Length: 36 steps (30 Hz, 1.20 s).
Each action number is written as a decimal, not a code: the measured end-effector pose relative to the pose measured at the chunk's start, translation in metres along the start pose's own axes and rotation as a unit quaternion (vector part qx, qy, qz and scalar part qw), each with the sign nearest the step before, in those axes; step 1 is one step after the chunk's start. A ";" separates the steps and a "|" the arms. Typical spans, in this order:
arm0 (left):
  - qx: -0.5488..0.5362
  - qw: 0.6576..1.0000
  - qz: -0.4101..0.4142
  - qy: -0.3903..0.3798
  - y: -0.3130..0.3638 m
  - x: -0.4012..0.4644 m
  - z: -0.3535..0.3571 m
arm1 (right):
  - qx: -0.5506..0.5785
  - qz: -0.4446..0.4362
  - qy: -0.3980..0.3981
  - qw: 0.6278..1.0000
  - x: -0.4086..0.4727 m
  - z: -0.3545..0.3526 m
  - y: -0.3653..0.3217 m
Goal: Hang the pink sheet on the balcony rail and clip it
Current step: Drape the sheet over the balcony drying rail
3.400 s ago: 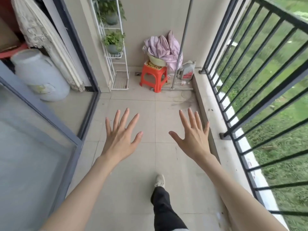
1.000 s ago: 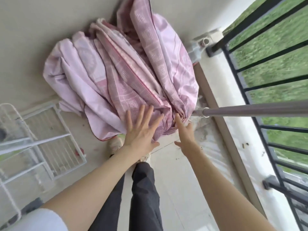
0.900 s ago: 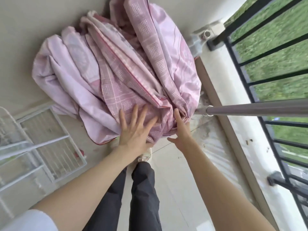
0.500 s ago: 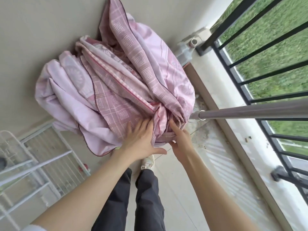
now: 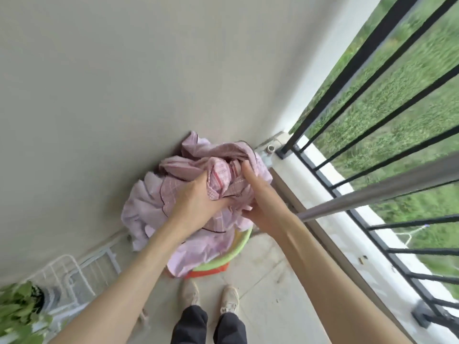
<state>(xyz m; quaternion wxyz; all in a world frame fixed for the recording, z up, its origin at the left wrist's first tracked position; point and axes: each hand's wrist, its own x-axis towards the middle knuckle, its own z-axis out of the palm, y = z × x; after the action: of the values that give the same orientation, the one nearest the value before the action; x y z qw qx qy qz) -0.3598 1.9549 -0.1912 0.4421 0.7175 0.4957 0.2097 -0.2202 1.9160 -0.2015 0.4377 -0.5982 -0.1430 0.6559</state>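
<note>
Pink sheet (image 5: 159, 207) bunched over green basin (image 5: 236, 252); left hand (image 5: 196, 202) and right hand (image 5: 260, 207) clutch its folds. Balcony rail (image 5: 372, 70) bare; hanging, clipping outstanding.

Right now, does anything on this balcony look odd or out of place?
Only the crumpled pink checked sheet: it spills over the green plastic basin's rim, toward the floor. Both hands, left and right, grip it.

left hand (image 5: 196, 197), right hand (image 5: 258, 207), gripping pink sheet (image 5: 149, 202)
</note>
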 end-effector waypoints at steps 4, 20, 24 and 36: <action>-0.040 0.999 0.020 0.005 0.062 0.018 -0.069 | 0.038 -0.080 -0.057 0.994 -0.035 0.043 -0.081; -0.128 0.927 0.331 0.120 0.362 0.008 -0.247 | -0.085 -0.394 -0.026 0.915 -0.254 0.127 -0.361; -0.162 0.897 0.403 0.084 0.433 -0.011 -0.255 | -0.093 -0.471 0.006 0.877 -0.319 0.114 -0.401; -0.189 0.775 0.590 -0.122 0.568 -0.094 -0.176 | -0.048 -0.626 0.130 0.768 -0.494 0.012 -0.405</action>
<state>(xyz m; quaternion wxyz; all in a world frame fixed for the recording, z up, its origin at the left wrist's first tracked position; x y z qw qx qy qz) -0.2306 1.8788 0.3913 0.4154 0.7909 -0.1327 0.4293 -0.1164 1.7853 0.4155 0.7365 -0.4761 -0.4581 0.1450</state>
